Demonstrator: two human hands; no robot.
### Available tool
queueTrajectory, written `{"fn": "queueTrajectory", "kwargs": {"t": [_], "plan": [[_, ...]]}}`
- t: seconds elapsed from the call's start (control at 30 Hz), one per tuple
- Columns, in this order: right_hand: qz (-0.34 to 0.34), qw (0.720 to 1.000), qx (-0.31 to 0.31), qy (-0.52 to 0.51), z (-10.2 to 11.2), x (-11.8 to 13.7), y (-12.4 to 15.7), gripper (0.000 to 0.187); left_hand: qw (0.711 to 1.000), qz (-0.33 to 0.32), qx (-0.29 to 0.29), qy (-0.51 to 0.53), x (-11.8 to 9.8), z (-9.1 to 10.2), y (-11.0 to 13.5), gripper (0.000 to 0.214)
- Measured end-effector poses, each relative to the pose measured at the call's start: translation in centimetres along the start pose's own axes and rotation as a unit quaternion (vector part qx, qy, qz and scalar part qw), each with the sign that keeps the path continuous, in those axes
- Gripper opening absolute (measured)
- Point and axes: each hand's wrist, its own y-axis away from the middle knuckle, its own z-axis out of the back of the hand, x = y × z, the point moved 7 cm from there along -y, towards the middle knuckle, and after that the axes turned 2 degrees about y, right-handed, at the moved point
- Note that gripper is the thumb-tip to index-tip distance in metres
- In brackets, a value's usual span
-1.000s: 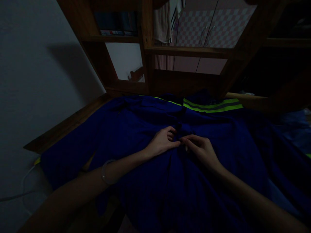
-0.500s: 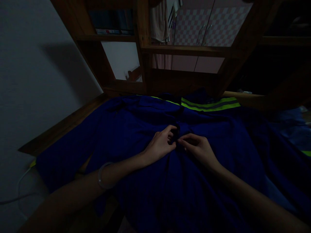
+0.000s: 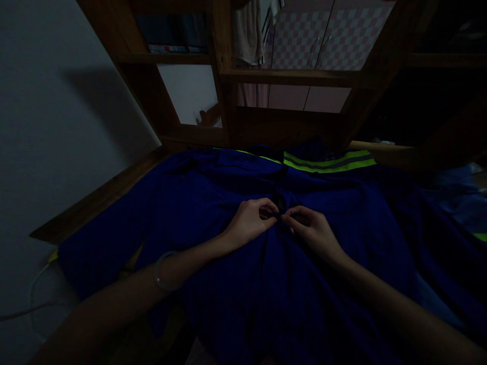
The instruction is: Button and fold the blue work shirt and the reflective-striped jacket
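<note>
A dark blue work jacket (image 3: 213,203) with a yellow-green and grey reflective band (image 3: 331,162) lies spread out in front of me. At its middle front opening, my left hand (image 3: 251,219) pinches the cloth between thumb and fingers, with a bangle on that wrist. Close beside it, almost touching, my right hand (image 3: 314,228) pinches the facing edge of the jacket. Folds run down from between both hands. Whatever small fastener may be at the fingertips is too dark to make out.
Beyond the jacket stands a wooden frame (image 3: 292,77) with shelves. Through it show a hanging towel (image 3: 248,33) and a checkered cupboard (image 3: 300,40). A pale wall (image 3: 45,126) is at the left, with a white cable (image 3: 32,289) below. More blue cloth (image 3: 456,197) lies at the right.
My left fingers have closed from a spread curl into a pinch at the jacket's opening. My right hand has barely moved and keeps its pinch.
</note>
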Motion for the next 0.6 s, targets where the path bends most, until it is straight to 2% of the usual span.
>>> {"fn": "queueTrajectory", "kwargs": {"t": [0.17, 0.43, 0.6], "plan": [[-0.007, 1.000, -0.004, -0.014, 0.2, 0.2, -0.1, 0.028, 0.995, 0.046, 0.033, 0.080, 1.1, -0.1, -0.7, 0.021], [0.022, 0.999, -0.029, -0.010, 0.7, 0.9, -0.3, 0.026, 0.987, 0.101, 0.057, 0.107, 1.6, -0.1, -1.0, 0.025], [0.023, 0.999, -0.008, -0.021, 0.4, 1.0, -0.2, 0.029, 0.979, 0.149, 0.052, 0.127, 2.2, -0.2, -1.1, 0.027]]}}
